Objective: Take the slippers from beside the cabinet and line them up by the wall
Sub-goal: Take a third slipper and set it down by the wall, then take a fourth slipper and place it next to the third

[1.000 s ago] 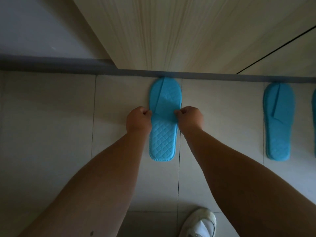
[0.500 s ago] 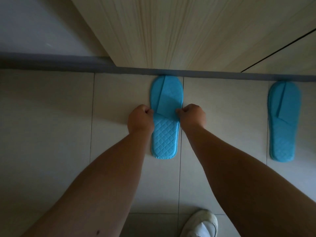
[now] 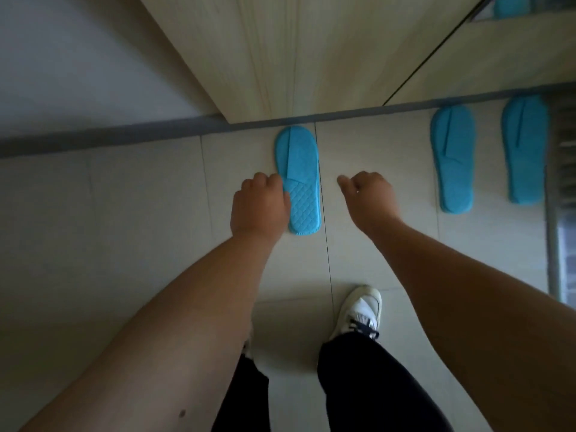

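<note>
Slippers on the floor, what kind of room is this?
Probably a home hallway or bedroom: blue slippers lie in a row on a tiled floor, toes toward a wooden cabinet and grey skirting board.

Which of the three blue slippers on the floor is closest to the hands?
The leftmost slipper, lying between the left hand and right hand. The other two slippers lie apart, farther right.
</note>
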A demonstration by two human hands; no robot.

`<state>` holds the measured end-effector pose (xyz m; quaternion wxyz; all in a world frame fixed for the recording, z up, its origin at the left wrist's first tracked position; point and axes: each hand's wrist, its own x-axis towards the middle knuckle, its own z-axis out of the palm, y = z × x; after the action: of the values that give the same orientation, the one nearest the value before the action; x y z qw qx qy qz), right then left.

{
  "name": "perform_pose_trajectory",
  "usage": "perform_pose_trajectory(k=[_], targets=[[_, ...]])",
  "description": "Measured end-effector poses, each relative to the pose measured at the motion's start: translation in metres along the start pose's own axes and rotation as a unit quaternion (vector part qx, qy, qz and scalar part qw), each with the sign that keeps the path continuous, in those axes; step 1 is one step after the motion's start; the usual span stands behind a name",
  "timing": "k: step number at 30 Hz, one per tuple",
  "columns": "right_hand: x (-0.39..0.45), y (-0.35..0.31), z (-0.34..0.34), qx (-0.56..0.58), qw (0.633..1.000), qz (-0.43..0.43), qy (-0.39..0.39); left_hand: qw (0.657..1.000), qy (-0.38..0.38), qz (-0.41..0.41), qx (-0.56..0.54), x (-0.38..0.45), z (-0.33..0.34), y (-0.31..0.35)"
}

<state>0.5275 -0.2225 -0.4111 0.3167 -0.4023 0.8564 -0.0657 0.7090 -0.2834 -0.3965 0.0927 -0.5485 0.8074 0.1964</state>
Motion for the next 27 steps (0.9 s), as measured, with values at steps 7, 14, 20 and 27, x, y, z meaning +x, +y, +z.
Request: perform_pose_trajectory(k=[7,14,20,27], targets=[[-0.129,-0.027,-0.080,-0.140,0.985,-0.095,0.028,0.980,-0.064,0.154,0.112,-0.084,-0.109,0.034],[-0.204,-0.012,-0.119,-0.124,0.990,-0.015,0.065,0.948,-0.039,0.269,0.167,-0.105,-0.156,0.083],[-0.236,0.061,-0.138,-0.090,0.990,0.065,0.085,0.925,-0.036,0.322,0.197,-0.118,-0.132,0.162],[-0.269,0.193,-0.167,-0.045,0.979,0.154,0.126,0.888,-0.054,0.389,0.238,-0.163,-0.073,0.282]])
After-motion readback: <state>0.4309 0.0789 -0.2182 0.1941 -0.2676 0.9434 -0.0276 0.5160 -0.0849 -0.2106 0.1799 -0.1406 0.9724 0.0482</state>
